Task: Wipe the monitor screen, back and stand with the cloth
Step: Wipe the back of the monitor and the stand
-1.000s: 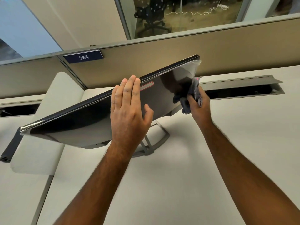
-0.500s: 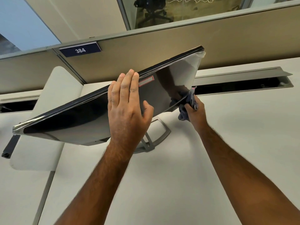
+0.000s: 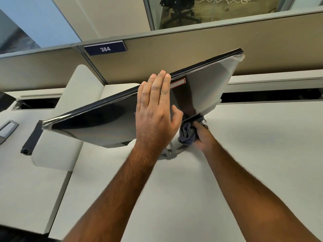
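monitor [image 3: 108, 123] stands tilted on the desk [image 3: 244, 163], glossy dark face toward you, its top edge running up toward the partition [image 3: 192, 55]. your left hand [image 3: 155, 117] lies flat on the monitor near the middle, fingers [image 3: 161, 86] straight and pressed together, tips at the top edge, thumb splayed to the side. your right hand [image 3: 203, 136] sits just under the monitor's lower edge, fingers curled tight round a bunched grey cloth [image 3: 187, 134]; the cloth touches that lower edge. stand [image 3: 170, 152] shows only in part below the monitor, between your two wrists. a red-bordered sticker [image 3: 177, 83] sits on the monitor beside your left fingertips. sign [image 3: 105, 48] reading 384 hangs on the partition above the monitor.
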Tool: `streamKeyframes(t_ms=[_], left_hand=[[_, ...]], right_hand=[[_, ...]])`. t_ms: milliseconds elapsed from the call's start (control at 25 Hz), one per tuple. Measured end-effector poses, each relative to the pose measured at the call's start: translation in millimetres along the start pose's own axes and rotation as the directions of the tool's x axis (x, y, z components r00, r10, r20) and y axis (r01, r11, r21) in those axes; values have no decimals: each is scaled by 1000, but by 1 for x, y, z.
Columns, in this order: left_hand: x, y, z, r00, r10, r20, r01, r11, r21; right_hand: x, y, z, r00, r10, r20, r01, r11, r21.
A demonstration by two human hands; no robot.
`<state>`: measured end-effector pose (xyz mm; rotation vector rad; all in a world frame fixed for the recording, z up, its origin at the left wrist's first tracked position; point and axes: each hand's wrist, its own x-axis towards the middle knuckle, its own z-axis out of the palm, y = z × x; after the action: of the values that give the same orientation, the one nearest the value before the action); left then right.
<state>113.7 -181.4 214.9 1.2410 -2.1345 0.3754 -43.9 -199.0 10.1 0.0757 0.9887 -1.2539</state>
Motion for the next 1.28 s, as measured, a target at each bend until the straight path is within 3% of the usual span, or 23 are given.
streamKeyframes(t_ms=[80,160,200,280,320,360,520,640,760,800,880,960,1000,1040,1120,1280], left_hand=[[0,-1,0,1000,4,17,-4,1000,6],[0,-2,0,999,8,35,-8,1000,-2],[0,-2,-1,999,13,51,-12,1000,-10],[1,-2,-3,997,25,79,-23,999,-24],[1,-2,-5,995,33,92,-30,999,-33],[2,-3,-8,993,44,107,-40,998,-45],[-4,-8,-21,985,60,162,-27,979,-200],[-35,-11,-34,984,-19,175,83,925,-369],[-85,-13,-41,955,-191,227,283,816,-504],[-101,-14,-46,917,-299,263,397,738,-546],[-125,-14,-61,743,-526,413,651,426,-629],[-136,-17,-80,542,-590,598,768,58,-638],[-139,-19,-88,481,-553,680,777,-90,-623],[-141,-22,-95,463,-497,734,768,-188,-612],[-145,-30,-108,470,-464,750,737,-261,-623],[-155,-53,-126,474,-639,606,689,-160,-707]], right_hand=[[-3,12,13,999,36,9,-34,987,-158],[-9,17,20,999,51,19,-38,902,-429],[-14,17,21,999,40,36,-11,806,-591],[-29,11,17,996,-20,82,81,496,-865],[-36,7,13,993,-67,98,115,346,-931],[-47,3,10,988,-114,104,132,271,-953],[-88,-10,5,952,-277,128,218,322,-921],[-135,-5,20,960,-238,146,247,479,-842],[-176,11,40,937,-189,295,346,633,-693],[-187,17,48,926,-177,334,360,684,-635],[-203,31,64,914,-150,377,345,776,-528],[-213,46,79,900,-117,420,309,851,-425],[-216,54,86,897,-100,430,293,865,-409],[-218,62,93,897,-86,433,285,863,-418],[-220,77,105,900,-93,425,317,809,-494],[-228,94,139,830,-176,529,547,442,-711]])
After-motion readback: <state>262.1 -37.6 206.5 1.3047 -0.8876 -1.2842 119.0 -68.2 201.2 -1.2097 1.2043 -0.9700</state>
